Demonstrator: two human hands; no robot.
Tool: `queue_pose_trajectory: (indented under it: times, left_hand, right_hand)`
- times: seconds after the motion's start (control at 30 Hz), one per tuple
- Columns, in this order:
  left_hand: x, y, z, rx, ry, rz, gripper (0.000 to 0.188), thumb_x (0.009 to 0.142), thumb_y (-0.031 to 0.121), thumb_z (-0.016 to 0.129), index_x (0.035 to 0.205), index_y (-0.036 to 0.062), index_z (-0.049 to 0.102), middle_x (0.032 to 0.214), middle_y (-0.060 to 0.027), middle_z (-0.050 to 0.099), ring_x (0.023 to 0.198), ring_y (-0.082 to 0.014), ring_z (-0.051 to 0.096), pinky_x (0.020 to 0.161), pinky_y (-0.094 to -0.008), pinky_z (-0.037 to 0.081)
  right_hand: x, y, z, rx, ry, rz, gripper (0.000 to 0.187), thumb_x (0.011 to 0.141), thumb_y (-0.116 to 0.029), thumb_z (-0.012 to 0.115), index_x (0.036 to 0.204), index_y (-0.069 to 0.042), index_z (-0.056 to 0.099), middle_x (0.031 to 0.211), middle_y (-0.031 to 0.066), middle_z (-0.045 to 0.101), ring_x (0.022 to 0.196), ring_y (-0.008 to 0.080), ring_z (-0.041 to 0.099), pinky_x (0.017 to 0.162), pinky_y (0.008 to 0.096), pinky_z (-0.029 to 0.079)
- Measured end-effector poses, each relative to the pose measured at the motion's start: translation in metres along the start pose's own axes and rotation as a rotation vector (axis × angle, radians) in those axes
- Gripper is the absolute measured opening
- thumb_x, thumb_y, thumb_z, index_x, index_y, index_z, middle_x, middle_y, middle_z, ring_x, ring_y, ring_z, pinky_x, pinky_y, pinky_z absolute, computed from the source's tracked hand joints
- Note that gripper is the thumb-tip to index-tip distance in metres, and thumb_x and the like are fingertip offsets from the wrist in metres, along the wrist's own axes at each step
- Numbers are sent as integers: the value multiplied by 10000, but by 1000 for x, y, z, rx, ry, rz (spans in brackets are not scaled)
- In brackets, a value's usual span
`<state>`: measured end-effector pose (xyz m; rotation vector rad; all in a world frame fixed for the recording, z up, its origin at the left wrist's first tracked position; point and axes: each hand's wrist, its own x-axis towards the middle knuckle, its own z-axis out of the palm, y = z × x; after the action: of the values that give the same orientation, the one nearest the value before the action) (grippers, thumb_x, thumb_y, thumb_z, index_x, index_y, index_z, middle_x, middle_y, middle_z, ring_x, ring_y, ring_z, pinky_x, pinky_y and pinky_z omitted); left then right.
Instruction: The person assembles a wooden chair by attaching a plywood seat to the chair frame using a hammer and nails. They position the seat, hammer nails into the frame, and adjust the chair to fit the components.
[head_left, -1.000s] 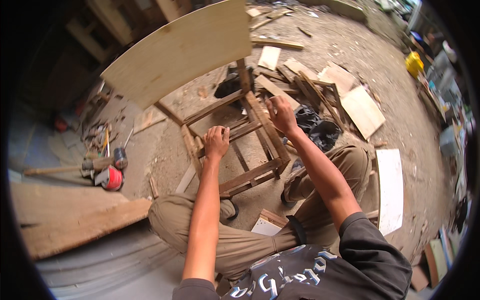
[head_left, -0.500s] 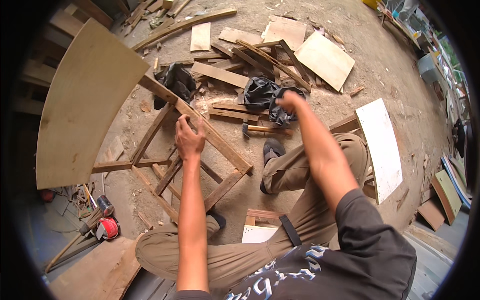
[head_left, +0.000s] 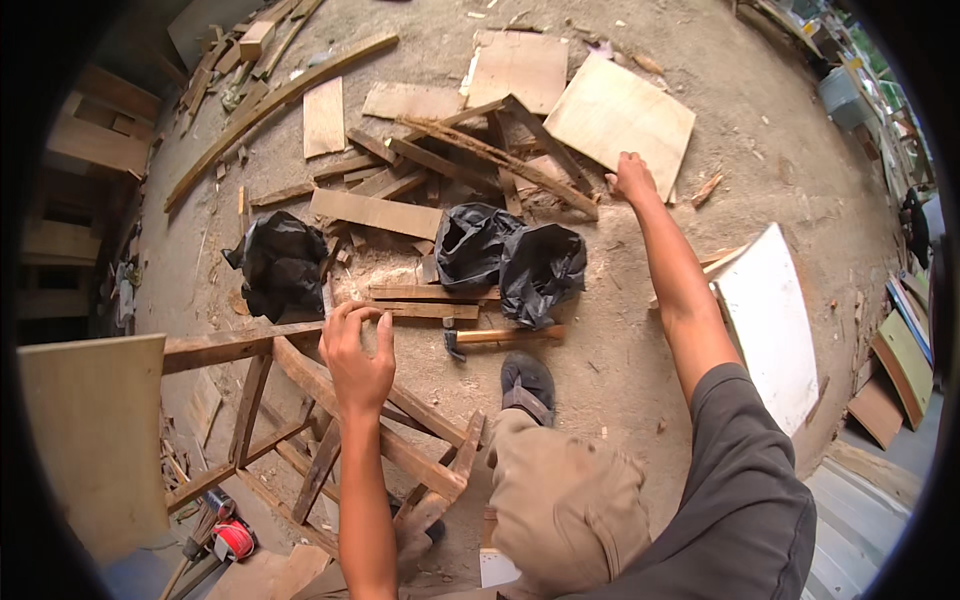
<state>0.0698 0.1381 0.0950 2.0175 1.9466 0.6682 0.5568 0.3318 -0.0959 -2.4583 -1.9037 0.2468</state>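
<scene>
My left hand is over a wooden furniture frame, by its upper rail. Its fingers are bent but apart; whether they touch the wood is unclear. A pale plywood panel is fixed to the frame's left end. Out to the right, my right hand has its curled fingers at the lower edge of a square plywood board, which lies flat on the ground. Black plastic bags lie between my hands, and another black bag sits beyond the frame. A hammer rests below the bags.
Scrap wood strips and a smaller plywood piece are heaped ahead. A white panel leans at the right. Coloured boards stand farther right. A red roll lies at the lower left beside my frame.
My right hand has moved from the black bags out to the square plywood board's edge. My left hand stays by the frame. The whole view has shifted, with the frame now lower.
</scene>
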Motion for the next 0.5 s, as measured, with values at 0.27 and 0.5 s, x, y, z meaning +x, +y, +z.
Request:
queue_pose_trajectory:
  times: [0.27,0.5]
  left_hand:
    - [3,18,-3,-108,91,-32,129,902,112,667,983,12,670,1142,-132,641,1142,-305,570,1009,-410,425]
    - [2,15,-12,-198,148,40,125,899,108,666,974,8,675,1108,-139,652,1080,-293,602,962,-394,460]
  right_hand:
    - [51,16,78,-237,135,-22,418,949,-176,540,1300,49,501,1232,261,595,1129,355,628,928,453,547]
    - [98,35,-77,-153,543,-178,274,915,-64,467,1137,-20,623,895,266,694,804,404,712,718,474,601]
